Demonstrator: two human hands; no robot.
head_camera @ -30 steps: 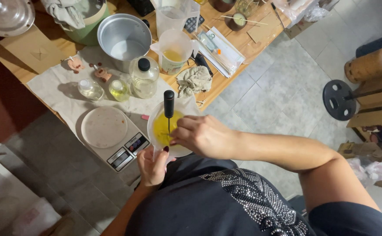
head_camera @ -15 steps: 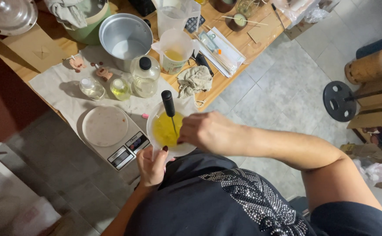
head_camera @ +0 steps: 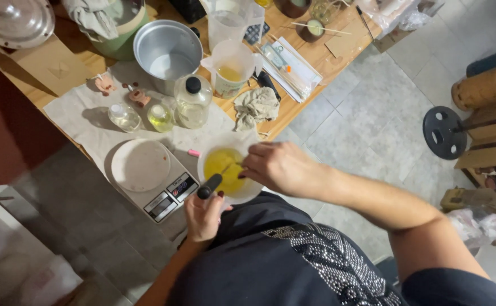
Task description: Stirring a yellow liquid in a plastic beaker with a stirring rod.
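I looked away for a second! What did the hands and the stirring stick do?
The black-handled stirring tool tipped from pointing away from the person to leaning toward them, in the white bowl of yellow liquid. The right hand kept holding it; the left hand stayed by the bowl. Bottles and scale stayed put.
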